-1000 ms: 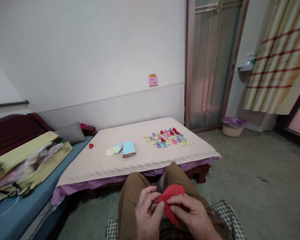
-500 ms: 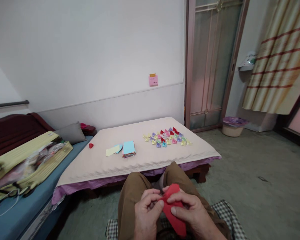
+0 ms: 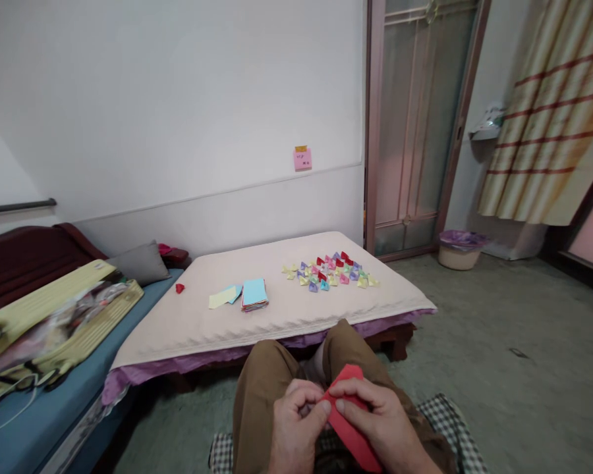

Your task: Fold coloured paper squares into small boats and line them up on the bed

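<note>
A folded piece of red paper (image 3: 350,431) is held over my lap, its long flap slanting down to the right. My left hand (image 3: 299,424) pinches the paper's left edge between thumb and fingers. On the other side, my right hand (image 3: 375,418) grips it with the thumb on the near face and the index finger along the top. On the low table lie a stack of coloured paper (image 3: 254,295), loose yellow and blue sheets (image 3: 223,297), and many small folded paper pieces (image 3: 333,270) in several colours. Apart from these, a small red folded piece (image 3: 179,288) sits at the left.
The table's cream cloth (image 3: 188,326) reaches close to my knees (image 3: 271,368). To the left, an open yellow suitcase (image 3: 103,309) rests on a blue-covered bed (image 3: 74,388). A lined bin (image 3: 458,253) stands by the glass door (image 3: 420,131) on the right.
The red paper has shifted slightly right and its lower end now slants further right. My left hand has moved a little to the right, with its thumb close to the right thumb.
</note>
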Motion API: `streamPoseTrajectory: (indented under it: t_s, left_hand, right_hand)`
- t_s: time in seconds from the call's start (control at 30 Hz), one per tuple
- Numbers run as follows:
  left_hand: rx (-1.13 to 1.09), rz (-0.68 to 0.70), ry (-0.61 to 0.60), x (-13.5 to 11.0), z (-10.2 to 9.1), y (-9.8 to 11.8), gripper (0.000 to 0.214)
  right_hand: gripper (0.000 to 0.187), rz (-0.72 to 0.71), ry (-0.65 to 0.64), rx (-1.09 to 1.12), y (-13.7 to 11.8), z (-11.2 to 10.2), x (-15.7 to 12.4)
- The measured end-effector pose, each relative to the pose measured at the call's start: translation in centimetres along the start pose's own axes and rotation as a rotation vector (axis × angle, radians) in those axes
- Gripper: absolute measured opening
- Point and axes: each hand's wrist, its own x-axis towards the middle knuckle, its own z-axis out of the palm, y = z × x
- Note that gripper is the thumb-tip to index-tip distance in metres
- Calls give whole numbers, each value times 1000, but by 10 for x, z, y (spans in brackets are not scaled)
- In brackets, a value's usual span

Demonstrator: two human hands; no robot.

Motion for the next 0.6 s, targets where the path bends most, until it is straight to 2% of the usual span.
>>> streamPoseTrajectory:
  t_s: [0.13,0.3,0.6]
  left_hand:
    - [-71,-100,-64,-1,3,-4,24]
    - [-90,-103,-69,-1,-1,-5,26]
    - [-211,-163,-19,1,-10,-10,27]
  right_hand:
    - [11,52,50,0,-1,-4,4]
    - [13,74,30,28,1,-9,6]
    - [24,61,-243,38,-15,-29,5]
